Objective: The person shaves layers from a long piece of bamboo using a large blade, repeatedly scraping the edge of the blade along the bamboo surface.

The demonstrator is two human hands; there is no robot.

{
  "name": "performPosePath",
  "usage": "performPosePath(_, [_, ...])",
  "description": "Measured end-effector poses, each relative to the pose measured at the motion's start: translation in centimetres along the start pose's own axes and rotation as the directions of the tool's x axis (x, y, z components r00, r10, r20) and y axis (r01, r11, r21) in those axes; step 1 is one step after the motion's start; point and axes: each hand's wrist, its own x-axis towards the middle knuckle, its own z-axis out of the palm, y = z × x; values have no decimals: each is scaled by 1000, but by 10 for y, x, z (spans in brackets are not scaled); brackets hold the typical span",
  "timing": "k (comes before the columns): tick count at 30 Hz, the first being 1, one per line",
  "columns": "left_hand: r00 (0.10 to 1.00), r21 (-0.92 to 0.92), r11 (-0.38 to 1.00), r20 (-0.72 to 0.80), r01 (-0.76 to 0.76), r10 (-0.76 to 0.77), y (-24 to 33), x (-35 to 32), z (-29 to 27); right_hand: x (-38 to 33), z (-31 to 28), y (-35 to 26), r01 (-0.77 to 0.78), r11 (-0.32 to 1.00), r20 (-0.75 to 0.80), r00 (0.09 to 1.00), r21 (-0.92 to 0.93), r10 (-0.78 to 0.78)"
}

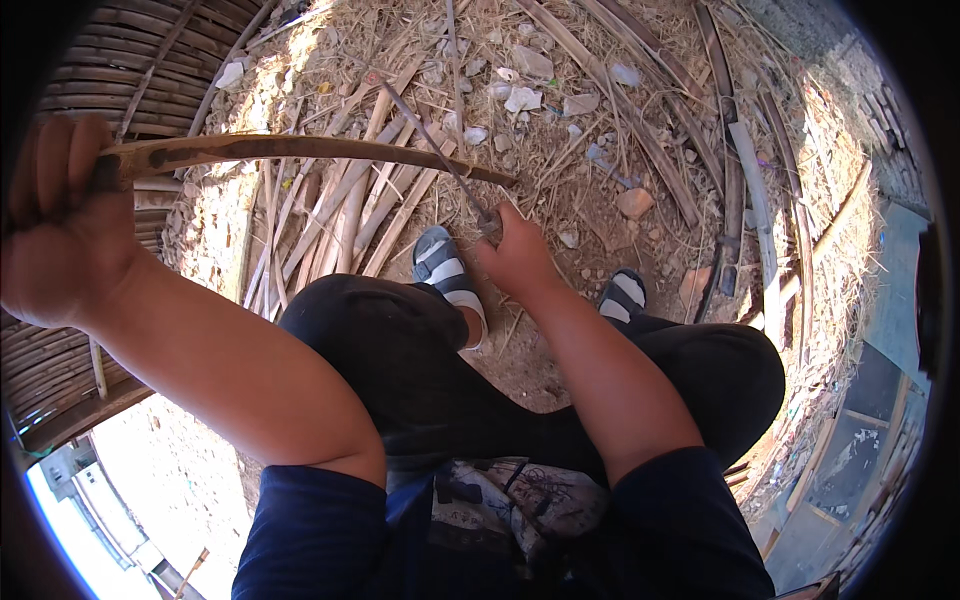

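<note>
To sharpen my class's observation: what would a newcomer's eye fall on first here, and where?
First, the long, curved wooden strip, reaching from the left hand at the picture's left edge toward the centre. Next, the slim knife in the right hand near the centre, crossing the strip in view. Split slats lie jumbled left of the feet.

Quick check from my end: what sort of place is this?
Probably a rough outdoor yard or open-sided shed: there's bare dirt ground, a heap of split strips and a slatted panel at upper left.
</note>
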Motion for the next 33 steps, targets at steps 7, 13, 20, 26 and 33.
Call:
performPosePath(7, [984,117,992,-166,-51,70,-13,1,23,-2,-1,80,-264,947,29,961,-181,273])
performPosePath(13, [922,213,969,-334,-128,195,-18,1,32,8,-7,11,-122,990,-18,992,76,123])
performPosePath(20, [829,392,890,-399,-233,392,-20,3,38,-2,-21,-39,115,954,-193,979,275,-62])
performPosePath(26, [725,509,827,-472,-240,501,-43,11,64,-20,-8,-45,120,969,-177,981,218,-81])
performPosePath(33, [819,407,880,-400,-243,411,-35,-2,46,-19,5,-10,41,991,-252,968,128,-7])
